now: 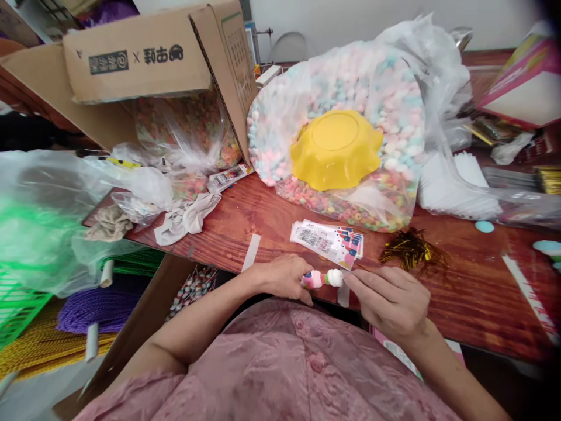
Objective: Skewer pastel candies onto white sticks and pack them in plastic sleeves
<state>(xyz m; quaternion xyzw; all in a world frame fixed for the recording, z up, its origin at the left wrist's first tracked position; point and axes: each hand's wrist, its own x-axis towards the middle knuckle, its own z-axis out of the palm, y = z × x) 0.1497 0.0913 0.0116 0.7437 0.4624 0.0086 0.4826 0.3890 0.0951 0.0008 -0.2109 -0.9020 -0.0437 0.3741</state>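
Observation:
My left hand [284, 277] is closed round a short row of soft pastel puffs [323, 278], pink, green and white, at the table's near edge. My right hand [390, 299] pinches the white end of that row with its fingertips. Just beyond the hands lies a small stack of printed labels [328, 241]. A tuft of gold twist ties [411, 248] lies to the right of the labels.
A big clear bag of pastel puffs [350, 76] with a yellow bowl [335, 149] upturned on it stands behind on the wooden table [473, 292]. A cardboard box [144, 55] with another bag leans at back left. Green baskets [21, 292] and boxes of cords crowd the left.

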